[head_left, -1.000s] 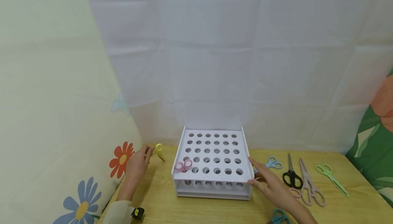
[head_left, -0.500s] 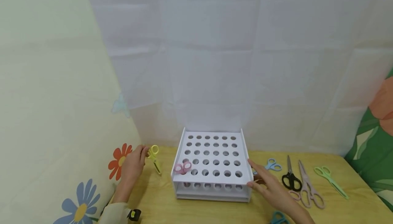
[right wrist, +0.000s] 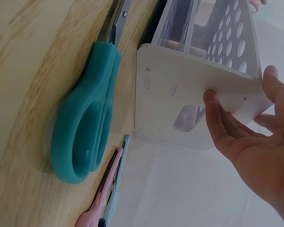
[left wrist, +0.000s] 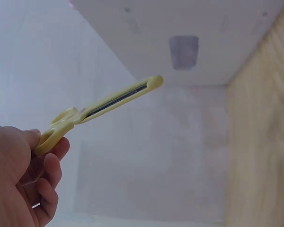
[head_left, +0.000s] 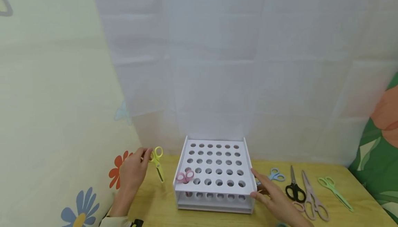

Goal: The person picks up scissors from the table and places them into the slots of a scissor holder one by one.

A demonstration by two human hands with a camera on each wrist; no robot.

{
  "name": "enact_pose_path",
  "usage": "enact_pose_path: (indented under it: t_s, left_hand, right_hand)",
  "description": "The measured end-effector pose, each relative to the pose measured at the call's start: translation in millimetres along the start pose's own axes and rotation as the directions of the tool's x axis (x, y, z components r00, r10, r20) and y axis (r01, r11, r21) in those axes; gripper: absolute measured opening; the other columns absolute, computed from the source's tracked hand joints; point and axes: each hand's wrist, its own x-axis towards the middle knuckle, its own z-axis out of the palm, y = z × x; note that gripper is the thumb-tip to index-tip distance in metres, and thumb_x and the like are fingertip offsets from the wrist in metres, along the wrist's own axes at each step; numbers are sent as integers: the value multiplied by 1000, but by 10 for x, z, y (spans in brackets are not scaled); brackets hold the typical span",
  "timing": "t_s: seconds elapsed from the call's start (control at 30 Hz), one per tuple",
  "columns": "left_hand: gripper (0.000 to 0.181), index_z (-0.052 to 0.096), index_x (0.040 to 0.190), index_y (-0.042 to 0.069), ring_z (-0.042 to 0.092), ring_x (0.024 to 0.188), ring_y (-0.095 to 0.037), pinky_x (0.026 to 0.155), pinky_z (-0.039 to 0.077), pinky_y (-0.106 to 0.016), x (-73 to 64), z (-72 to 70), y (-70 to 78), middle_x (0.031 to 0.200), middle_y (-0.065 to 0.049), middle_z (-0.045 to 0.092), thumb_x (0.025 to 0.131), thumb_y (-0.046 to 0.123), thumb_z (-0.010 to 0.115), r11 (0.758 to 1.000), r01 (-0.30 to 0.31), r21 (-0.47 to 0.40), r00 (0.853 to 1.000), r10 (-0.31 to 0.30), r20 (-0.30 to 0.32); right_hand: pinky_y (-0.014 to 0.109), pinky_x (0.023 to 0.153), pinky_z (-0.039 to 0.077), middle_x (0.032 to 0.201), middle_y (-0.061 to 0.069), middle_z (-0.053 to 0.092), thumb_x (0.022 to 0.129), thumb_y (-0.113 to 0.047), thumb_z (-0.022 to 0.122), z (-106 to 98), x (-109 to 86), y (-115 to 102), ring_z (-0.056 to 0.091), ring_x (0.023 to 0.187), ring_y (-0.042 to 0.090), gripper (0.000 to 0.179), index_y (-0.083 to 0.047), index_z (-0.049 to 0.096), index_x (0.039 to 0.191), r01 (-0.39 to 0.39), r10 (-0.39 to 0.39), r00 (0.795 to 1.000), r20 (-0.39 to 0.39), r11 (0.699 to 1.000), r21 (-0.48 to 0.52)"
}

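Observation:
My left hand [head_left: 133, 170] pinches one handle loop of the yellow scissors [head_left: 158, 166] between thumb and fingers. They hang to the left of a white rack [head_left: 214, 167] with rows of round holes, blades shut and tip pointing downward. Pink scissors [head_left: 185, 177] stand in a hole near the rack's front left corner, with their handles above the top board. At the rack's right side, my right hand [head_left: 275, 199] rests its fingers against the side panel, thumb at the front top corner. The right wrist view shows these fingertips [right wrist: 210, 96] on the panel.
Right of the rack lie light-blue scissors [head_left: 275, 175], black-handled scissors [head_left: 295, 187], large mauve scissors [head_left: 311, 194] and green scissors [head_left: 337, 193]. Teal scissors [right wrist: 61, 137] lie close below the right wrist. A white cloth [head_left: 214, 82] hangs behind the wooden table [head_left: 161, 209].
The yellow scissors have swung from slanting away to hanging tip down, and my left hand has shifted slightly left. My right hand stays on the rack. The head view has tilted up a little.

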Motion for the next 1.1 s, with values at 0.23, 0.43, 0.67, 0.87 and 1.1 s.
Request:
enact_pose_path:
  t_s: [0.23, 0.43, 0.67, 0.87, 1.1]
  left_hand:
    - [16, 72, 89, 10, 59, 53, -16, 37, 32, -27, 25, -118, 285, 68, 3, 67, 98, 23, 71, 999, -40, -26, 993, 37, -108]
    - [13, 73, 89, 9, 61, 53, -16, 40, 37, -27, 97, -130, 498, 67, 4, 68, 96, 20, 73, 990, -118, -75, 976, 102, -191]
    - [18, 73, 87, 7, 60, 54, -15, 46, 42, -30, 188, -68, 639, 67, 3, 68, 98, 21, 71, 987, -105, -124, 968, 73, -242]
    - [18, 73, 90, 6, 58, 54, -14, 47, 42, -28, 188, -19, 660, 69, 3, 68, 99, 22, 70, 983, -87, -159, 967, 45, -252]
    - [17, 74, 90, 5, 58, 52, -14, 48, 42, -23, 194, -4, 696, 70, 2, 69, 98, 20, 71, 978, -92, -188, 960, 38, -276]
  right_hand:
    - [37, 84, 56, 144, 18, 51, 98, -32, 67, 10, -3, -4, 66, 99, 14, 71, -13, 35, 159, -2, 2, 1000, -2, 1000, -17]
    - [38, 83, 55, 144, 16, 52, 98, -32, 68, 3, 5, -2, 66, 98, 13, 70, -13, 37, 158, 18, -20, 999, -30, 998, -63]
    - [38, 82, 56, 143, 17, 52, 98, -30, 68, 34, 10, 29, 66, 98, 15, 70, -13, 37, 159, 20, -21, 999, -36, 999, -37]
    - [35, 83, 56, 140, 17, 53, 98, -26, 69, 65, -6, 37, 67, 98, 15, 72, -9, 35, 159, 27, -26, 999, -21, 999, 25]
    - [37, 84, 56, 139, 12, 55, 98, -30, 68, 37, 8, 10, 67, 98, 15, 71, -13, 37, 158, 9, -9, 999, -35, 1000, -20]
